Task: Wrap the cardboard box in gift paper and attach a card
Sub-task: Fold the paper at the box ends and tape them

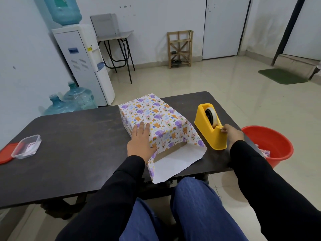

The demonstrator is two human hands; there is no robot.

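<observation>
The box, covered in gift paper, sits on the table beside the yellow tape holder, with the left hand grip spread flat on top and the right hand grip pinching the tape end, so if the flat hand slips, the loose paper could pop open.

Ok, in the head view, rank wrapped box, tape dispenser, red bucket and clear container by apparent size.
1. wrapped box, with its loose paper.
2. red bucket, partly hidden, so its lead over the tape dispenser is unsure.
3. tape dispenser.
4. clear container, smallest.
</observation>
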